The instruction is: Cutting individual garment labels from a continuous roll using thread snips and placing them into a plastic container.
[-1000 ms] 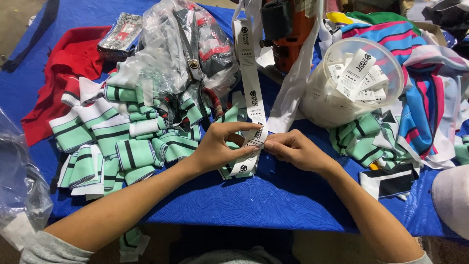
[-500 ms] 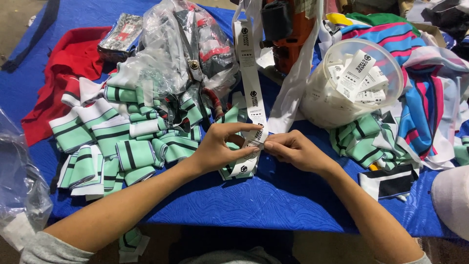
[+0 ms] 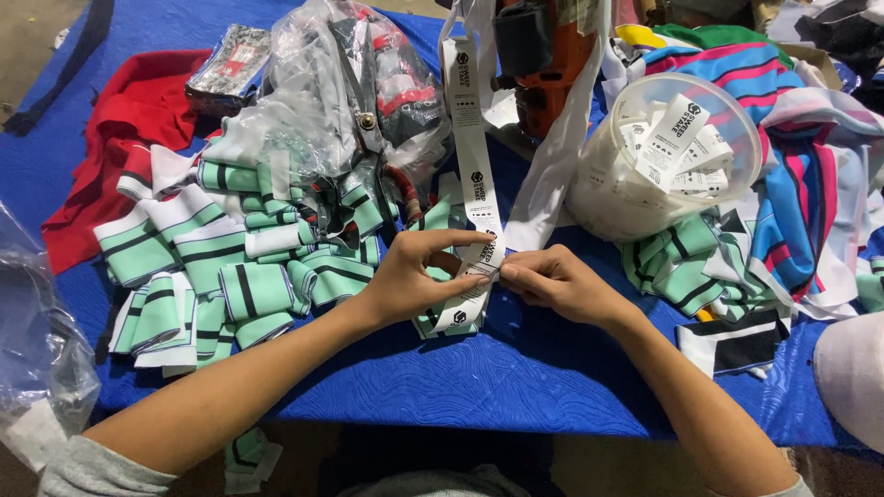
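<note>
White label strip [image 3: 471,156] is pinched by left hand [image 3: 416,276] and right hand [image 3: 552,283], probably mid-tear; tub [image 3: 608,198] partly filled, much strip left

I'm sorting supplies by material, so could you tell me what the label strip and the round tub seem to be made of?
Label strip: probably woven or satin fabric tape, white and slightly glossy; it hangs limp and bends between both hands.
Round tub: likely translucent plastic, since the loose labels inside show through its wall.

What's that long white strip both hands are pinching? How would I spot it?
Find the blue table cover. At its middle the left hand and right hand meet on a white label strip that runs up toward the orange machine. Unlike the loose labels in the tub, it is one continuous ribbon.
</note>
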